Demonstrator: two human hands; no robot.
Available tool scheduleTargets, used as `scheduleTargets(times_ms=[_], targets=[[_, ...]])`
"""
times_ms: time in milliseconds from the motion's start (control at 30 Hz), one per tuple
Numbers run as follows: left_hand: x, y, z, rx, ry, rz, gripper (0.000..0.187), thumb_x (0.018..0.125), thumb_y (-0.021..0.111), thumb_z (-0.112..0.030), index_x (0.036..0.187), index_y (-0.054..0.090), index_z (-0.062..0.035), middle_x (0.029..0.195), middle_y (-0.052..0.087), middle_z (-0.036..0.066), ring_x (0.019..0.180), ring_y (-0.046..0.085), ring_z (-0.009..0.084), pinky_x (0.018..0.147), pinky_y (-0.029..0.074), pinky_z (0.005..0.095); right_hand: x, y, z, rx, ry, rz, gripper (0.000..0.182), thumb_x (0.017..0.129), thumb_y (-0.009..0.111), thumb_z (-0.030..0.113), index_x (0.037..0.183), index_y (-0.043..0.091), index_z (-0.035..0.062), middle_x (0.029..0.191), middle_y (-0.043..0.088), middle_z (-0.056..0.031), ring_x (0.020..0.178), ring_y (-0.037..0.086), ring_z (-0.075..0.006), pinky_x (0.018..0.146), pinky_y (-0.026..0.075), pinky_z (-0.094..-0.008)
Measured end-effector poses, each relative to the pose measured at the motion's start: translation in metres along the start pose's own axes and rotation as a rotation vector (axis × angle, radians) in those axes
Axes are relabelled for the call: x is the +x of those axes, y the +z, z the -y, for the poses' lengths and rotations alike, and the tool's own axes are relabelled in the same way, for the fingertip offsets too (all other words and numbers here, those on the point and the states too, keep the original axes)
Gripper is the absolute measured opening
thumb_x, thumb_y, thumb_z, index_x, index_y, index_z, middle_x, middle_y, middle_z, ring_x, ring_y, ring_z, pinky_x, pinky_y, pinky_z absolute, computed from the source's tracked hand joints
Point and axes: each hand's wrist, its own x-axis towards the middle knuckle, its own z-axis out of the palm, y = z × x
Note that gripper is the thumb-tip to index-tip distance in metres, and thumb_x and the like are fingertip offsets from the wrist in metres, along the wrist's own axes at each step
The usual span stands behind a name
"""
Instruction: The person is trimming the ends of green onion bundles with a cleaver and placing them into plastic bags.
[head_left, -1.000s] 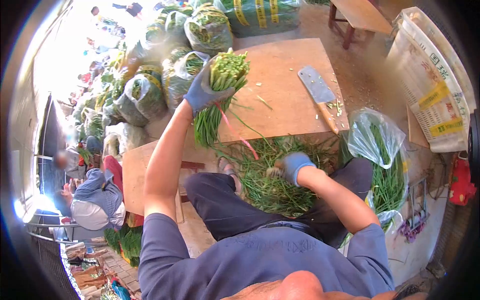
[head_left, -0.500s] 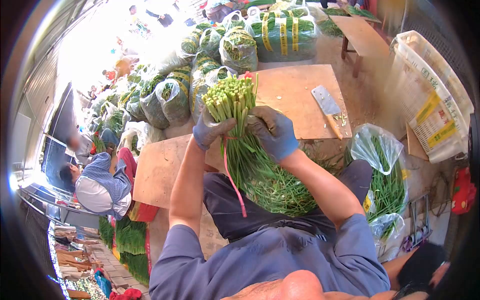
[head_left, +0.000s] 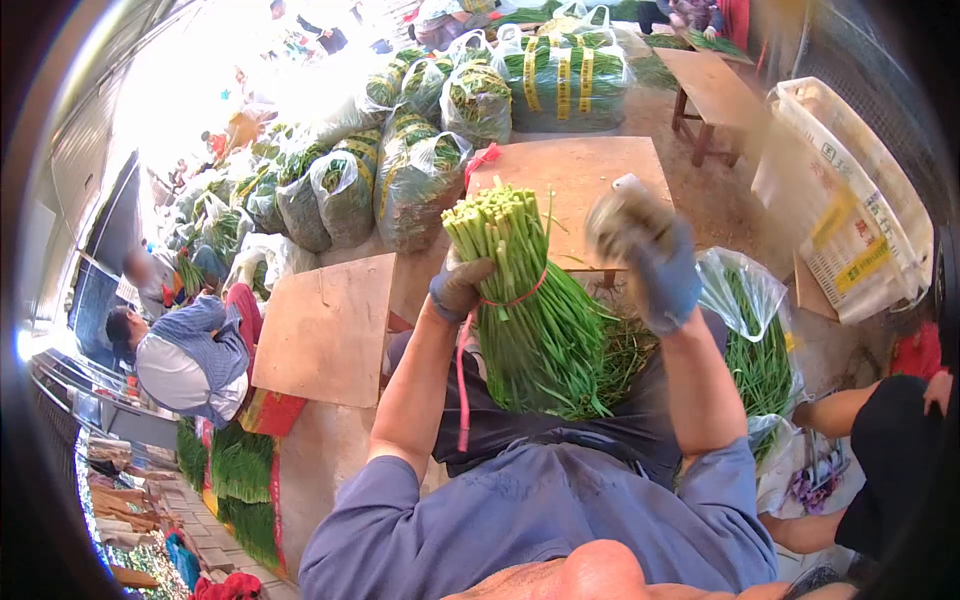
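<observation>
My left hand (head_left: 460, 288), in a blue glove, grips a thick bundle of long green stalks (head_left: 530, 320) held upright over my lap, cut ends up. A red band (head_left: 512, 298) runs round the bundle just above that hand, and its pink tail (head_left: 462, 380) hangs down below the hand. My right hand (head_left: 650, 255), also gloved, is raised to the right of the bundle, apart from it. It is blurred with the fingers curled; whether it holds anything cannot be made out.
A wooden board table (head_left: 575, 165) stands ahead, with a pile of loose stalks (head_left: 628, 350) beneath it. On the right are a plastic bag of stalks (head_left: 762, 345) and a white crate (head_left: 850, 190). Bagged greens (head_left: 420, 175) are stacked at the back. One person crouches left (head_left: 190, 350), another's arm (head_left: 840, 410) enters right.
My right hand came up from the loose pile, met the bundle, then swung off to the right. The red band now circles the bundle. The bundle came nearer and lower.
</observation>
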Motion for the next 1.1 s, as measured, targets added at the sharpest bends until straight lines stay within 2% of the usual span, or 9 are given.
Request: scheduleTargets(times_ms=[100, 133, 367, 567, 633, 700, 767, 933, 1100], targets=[[-0.003, -0.011, 0.002, -0.015, 0.024, 0.028, 0.082, 0.072, 0.081, -0.032, 0.138, 0.045, 0.0002, 0.124, 0.060, 0.013, 0.109, 0.063, 0.0255, 0.094, 0.053, 0.0390, -0.013, -0.002, -0.005, -0.823, 0.410, 0.649, 0.033, 0.092, 0.066, 0.038, 0.092, 0.063, 0.0053, 0.072, 0.062, -0.0132, 0.066, 0.063, -0.0248, 0.063, 0.049, -0.0362], [-0.002, -0.014, 0.003, -0.013, 0.022, 0.035, 0.083, 0.072, 0.081, -0.033, 0.138, 0.045, 0.0003, 0.124, 0.060, 0.013, 0.109, 0.064, 0.0255, 0.094, 0.053, 0.0388, -0.020, 0.008, -0.018, -0.906, 0.197, 0.454, 0.044, 0.090, 0.064, 0.052, 0.092, 0.063, 0.0074, 0.073, 0.061, -0.0183, 0.068, 0.063, -0.0339, 0.062, 0.049, -0.0399], [-0.005, -0.011, 0.003, 0.000, -0.020, 0.055, 0.080, 0.072, 0.079, -0.027, 0.139, 0.044, -0.0012, 0.125, 0.060, 0.013, 0.111, 0.063, 0.0262, 0.096, 0.052, 0.0391, 0.014, 0.040, -0.035, -0.903, -0.120, 0.132, 0.029, 0.092, 0.068, 0.032, 0.088, 0.061, 0.0037, 0.071, 0.058, -0.0155, 0.062, 0.059, -0.0232, 0.061, 0.047, -0.0354], [-0.010, -0.017, 0.012, 0.008, -0.025, 0.019, 0.084, 0.072, 0.079, -0.026, 0.142, 0.041, -0.0021, 0.128, 0.059, 0.012, 0.111, 0.062, 0.0262, 0.096, 0.052, 0.0399, 0.055, 0.001, -0.009, 0.578, 0.016, 0.279, 0.017, 0.098, 0.055, 0.018, 0.089, 0.060, 0.0039, 0.067, 0.051, 0.0018, 0.053, 0.050, -0.0149, 0.059, 0.048, -0.0285], [-0.009, -0.017, 0.012, -0.012, 0.010, 0.009, 0.082, 0.073, 0.079, -0.028, 0.141, 0.042, -0.0021, 0.127, 0.059, 0.012, 0.112, 0.062, 0.0253, 0.095, 0.052, 0.0383, 0.014, -0.027, -0.037, -0.196, -0.390, 0.421, 0.020, 0.099, 0.055, 0.022, 0.101, 0.064, 0.0039, 0.072, 0.061, -0.0036, 0.063, 0.059, -0.0165, 0.065, 0.050, -0.0276], [-0.005, -0.021, 0.012, -0.043, 0.030, 0.031, 0.079, 0.075, 0.078, -0.028, 0.141, 0.042, -0.0020, 0.126, 0.059, 0.012, 0.111, 0.062, 0.0250, 0.095, 0.053, 0.0376, 0.001, -0.006, 0.009, -0.055, 0.585, 1.017, 0.031, 0.096, 0.061, 0.035, 0.092, 0.069, 0.0048, 0.071, 0.063, -0.0082, 0.068, 0.063, -0.0217, 0.069, 0.051, -0.0357], [-0.004, -0.013, 0.006, -0.026, 0.021, -0.036, 0.078, 0.076, 0.077, -0.028, 0.140, 0.042, -0.0018, 0.126, 0.059, 0.012, 0.110, 0.062, 0.0243, 0.094, 0.053, 0.0372, -0.042, 0.019, -0.025, -1.028, 0.112, 0.582, 0.039, 0.091, 0.066, 0.044, 0.098, 0.067, 0.0061, 0.073, 0.063, -0.0129, 0.067, 0.065, -0.0208, 0.065, 0.051, -0.0340], [0.002, -0.001, 0.008, -0.024, -0.012, -0.023, 0.071, 0.077, 0.078, -0.021, 0.137, 0.045, -0.0030, 0.121, 0.061, 0.010, 0.107, 0.063, 0.0220, 0.092, 0.054, 0.0363, -0.033, 0.050, -0.043, -0.899, -0.006, 0.111, 0.032, 0.087, 0.073, 0.034, 0.101, 0.065, 0.0066, 0.080, 0.067, -0.0142, 0.072, 0.066, -0.0344, 0.064, 0.051, -0.0406], [0.001, 0.003, 0.015, 0.004, 0.028, -0.080, 0.064, 0.078, 0.078, -0.012, 0.134, 0.048, -0.0048, 0.118, 0.062, 0.008, 0.105, 0.064, 0.0203, 0.090, 0.055, 0.0351, -0.016, 0.034, -0.067, -0.817, -0.095, 0.216, 0.027, 0.089, 0.069, 0.033, 0.095, 0.062, 0.0068, 0.078, 0.066, -0.0149, 0.071, 0.067, -0.0321, 0.062, 0.051, -0.0407]])
